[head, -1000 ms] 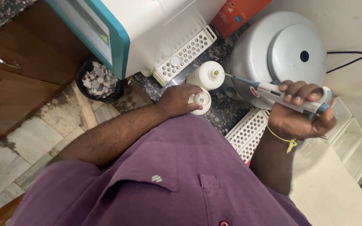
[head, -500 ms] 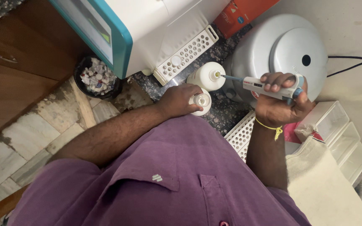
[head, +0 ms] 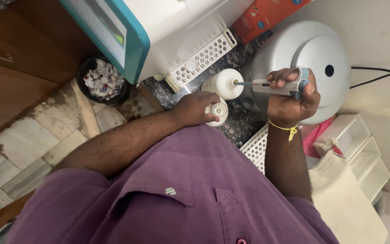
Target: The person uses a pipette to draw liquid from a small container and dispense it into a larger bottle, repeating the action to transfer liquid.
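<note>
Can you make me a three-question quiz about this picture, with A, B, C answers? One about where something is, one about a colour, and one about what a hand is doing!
1. Where is the pipette tip?
A. At the mouth of the white bottle
B. In the black bin
C. On the floor

2. What colour is the thread on the right wrist?
A. Blue
B. Yellow
C. Green

3. What is the left hand doing?
A. Hanging free
B. Opening a drawer
C. Closed around a small white bottle

Answers:
1 A, the thin tip reaches the bottle's opening.
2 B, a yellow thread circles the wrist below the right hand.
3 C, the fingers wrap around the small bottle on the counter.
</note>
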